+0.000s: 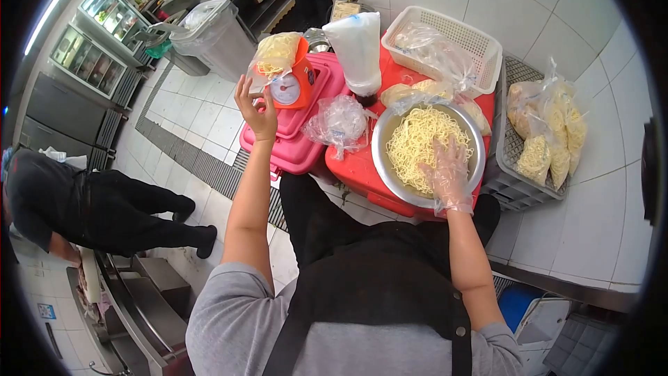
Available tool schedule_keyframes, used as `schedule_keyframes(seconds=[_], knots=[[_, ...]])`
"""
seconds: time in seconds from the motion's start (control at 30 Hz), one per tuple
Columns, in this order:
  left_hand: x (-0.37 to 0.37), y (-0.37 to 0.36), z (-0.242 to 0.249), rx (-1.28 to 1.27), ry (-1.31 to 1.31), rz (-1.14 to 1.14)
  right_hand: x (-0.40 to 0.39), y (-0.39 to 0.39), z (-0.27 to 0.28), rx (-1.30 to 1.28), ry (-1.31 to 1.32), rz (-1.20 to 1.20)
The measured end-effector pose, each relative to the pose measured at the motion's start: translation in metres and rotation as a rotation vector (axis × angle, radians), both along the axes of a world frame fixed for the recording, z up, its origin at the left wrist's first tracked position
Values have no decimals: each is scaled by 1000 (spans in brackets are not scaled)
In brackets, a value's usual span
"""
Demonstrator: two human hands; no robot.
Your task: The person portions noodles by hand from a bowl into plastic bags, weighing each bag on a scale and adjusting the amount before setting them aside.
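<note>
My left hand (258, 113) is bare and raised beside an orange dial scale (301, 80), its fingers apart and curved. On the scale's pan rests a clear plastic bag of noodles (277, 52), its lower edge right at my fingertips. My right hand (448, 174) wears a clear plastic glove and lies with fingers extended on a heap of yellow noodles (421, 141). The noodles fill a round metal bowl (380, 160), which stands on a red lid. Left of the bowl lies a crumpled clear plastic bag (341, 124).
A pink bin (282, 141) carries the scale. Behind the bowl are a white plastic basket (490, 63) and an upright plastic-wrapped container (356, 49). Bagged noodles (550, 129) sit in a grey crate (511, 177) at right. Another person (90, 195) stands at a counter on the left.
</note>
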State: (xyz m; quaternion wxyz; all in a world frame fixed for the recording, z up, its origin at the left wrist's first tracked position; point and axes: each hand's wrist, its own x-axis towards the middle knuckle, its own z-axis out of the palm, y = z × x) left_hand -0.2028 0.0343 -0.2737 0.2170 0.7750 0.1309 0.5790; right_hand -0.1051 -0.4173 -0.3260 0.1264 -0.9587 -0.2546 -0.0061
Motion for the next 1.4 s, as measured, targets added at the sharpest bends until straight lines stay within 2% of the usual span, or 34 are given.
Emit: schedule_keyframes(seconds=[0.33, 0.43, 0.5, 0.53, 0.6, 0.63, 0.7, 0.73, 0.8, 0.87, 0.9, 0.93, 1.0, 1.07, 1.13, 1.27, 1.37, 1.4], knots=[[-10, 4, -7, -96, -72, 3, 0, 1, 3, 18, 24, -4], [-4, 4, 9, -57, 38, 13, 0, 0, 1, 16, 4, -7], [9, 0, 25, -123, 155, 39, 0, 0, 2, 12, 26, -8], [19, 16, 26, 420, 134, 298, -1, 1, 3, 17, 24, -25], [40, 44, 31, 410, 102, 221, -1, 0, 1, 37, 37, -24], [45, 42, 41, 48, 189, 52, -1, -1, -2, 58, 41, -27], [68, 68, 67, 243, 169, -64, -2, -2, 0, 84, 60, -32], [73, 65, 85, -4, 260, -82, -4, -2, 6, 88, 75, -36], [72, 43, 139, -150, 194, -322, -4, -2, 8, 83, 87, -40], [59, 20, 182, -300, 201, -373, -4, -3, 8, 81, 91, -41], [45, -10, 204, -276, 170, -396, -5, -2, 11, 77, 104, -44], [31, -41, 225, -267, 247, -389, -6, -2, 12, 83, 107, -52], [18, -54, 230, -429, 511, -558, -5, -4, 10, 84, 120, -46], [1, -111, 246, -539, 613, -725, -2, -3, 6, 58, 143, -42], [3, -121, 237, -569, 700, -798, -1, -3, 7, 24, 177, -37], [18, -166, 211, -703, 759, -907, 0, -1, 7, -6, 195, -48], [49, -187, 197, -566, 763, -924, 0, -3, 28, -56, 300, -34], [61, -203, 200, -615, 675, -939, -1, -4, 18, -31, 269, -27]])
